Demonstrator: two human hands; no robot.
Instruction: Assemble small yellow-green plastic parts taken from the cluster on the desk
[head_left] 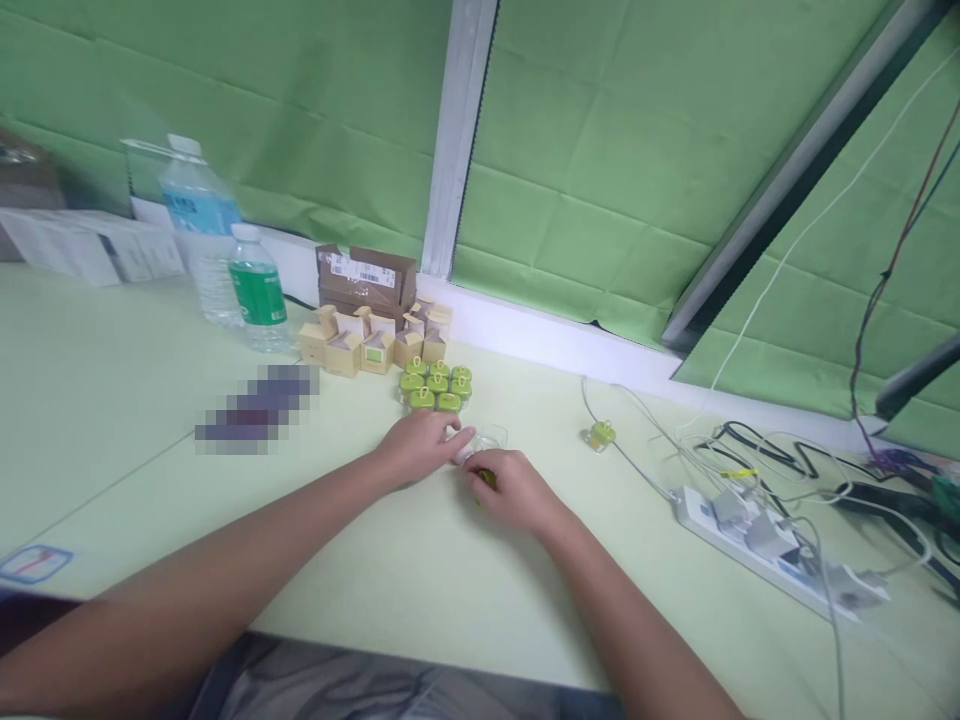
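Observation:
My two hands meet at the middle of a pale green table. My left hand (pixel 420 447) pinches a small clear plastic piece (pixel 486 438) at its fingertips. My right hand (pixel 510 488) is curled round a small green item (pixel 488 478), only partly visible. Just beyond my hands sits a cluster of several small green items (pixel 436 385). Behind them stands a group of several small tan boxes (pixel 373 340).
Two water bottles (pixel 259 292) stand at the back left, and a brown cardboard box (pixel 365 277) rests against the wall. One lone green item (pixel 601 435) lies to the right. A white power strip (pixel 757 535) with tangled cables occupies the right side.

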